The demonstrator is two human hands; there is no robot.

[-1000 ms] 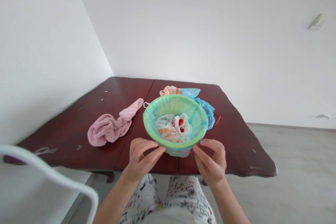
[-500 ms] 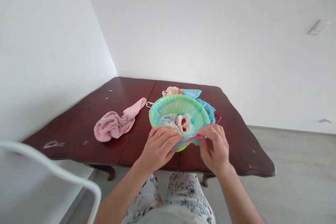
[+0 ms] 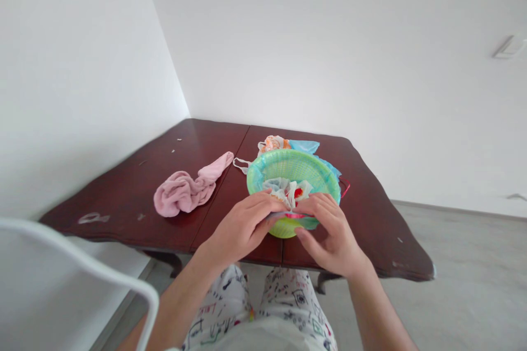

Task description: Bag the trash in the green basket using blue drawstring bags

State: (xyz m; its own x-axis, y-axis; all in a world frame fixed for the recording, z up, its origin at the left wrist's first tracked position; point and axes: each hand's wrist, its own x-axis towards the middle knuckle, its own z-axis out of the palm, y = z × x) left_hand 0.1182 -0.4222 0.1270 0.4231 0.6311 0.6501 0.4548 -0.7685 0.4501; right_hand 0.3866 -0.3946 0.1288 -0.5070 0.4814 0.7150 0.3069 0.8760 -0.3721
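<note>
A light-green plastic basket point(image 3: 272, 228) stands near the table's front edge, lined with a thin blue drawstring trash bag point(image 3: 257, 173). Crumpled white plastic bags point(image 3: 284, 185) with red and orange print lie inside it. My left hand point(image 3: 249, 219) is closed on the bag's front edge at the rim, its thumb partly hidden. From the other side, my right hand point(image 3: 327, 225) has its fingers over the same edge, thumb lower down outside, with bag film between. The pink drawstring point(image 3: 294, 215) shows between the two hands.
On the dark red wooden table point(image 3: 135, 192), a pink cloth point(image 3: 185, 194) lies left of the basket. Behind it are an orange-and-white plastic bag point(image 3: 274, 143) and more blue plastic point(image 3: 304, 146). A white curved bar point(image 3: 78, 258) crosses at lower left. Walls stand left and behind.
My right hand has moved left along the rim, closer to my left hand, and its thumb has spread from the fingers. The pink drawstring is less exposed. The view has shifted slightly.
</note>
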